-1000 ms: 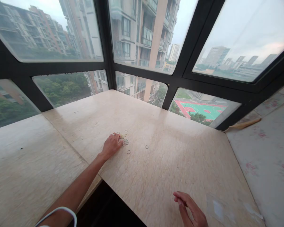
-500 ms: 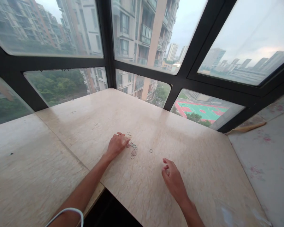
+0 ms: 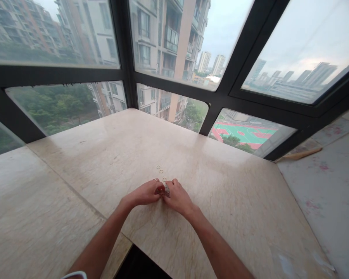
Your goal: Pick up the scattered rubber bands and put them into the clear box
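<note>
My left hand [image 3: 147, 192] and my right hand [image 3: 177, 195] meet over the stone surface, fingers curled inward. Between them is a bunch of small thin rings [image 3: 163, 191], pinkish and greenish, pressed together by both sets of fingers. The fingers hide much of the bunch. Just beyond the fingertips a loose yellowish ring [image 3: 164, 179] lies flat. Farther off are two more loose pale yellow-green rings, a nearer ring [image 3: 161, 171] and a farther ring [image 3: 158, 167]. A band is visible on a finger of my left hand.
The beige marble-like counter [image 3: 235, 201] runs up to dark window frames [image 3: 174, 82]. A seam [image 3: 72, 189] crosses it on the left, and a dark gap [image 3: 142, 265] opens at the near edge. A floral-patterned wall [image 3: 325, 193] bounds the right side.
My right hand has moved left and forward to meet my left hand. The spread rings are now bunched between both hands; the lone ring on the right no longer shows there.
</note>
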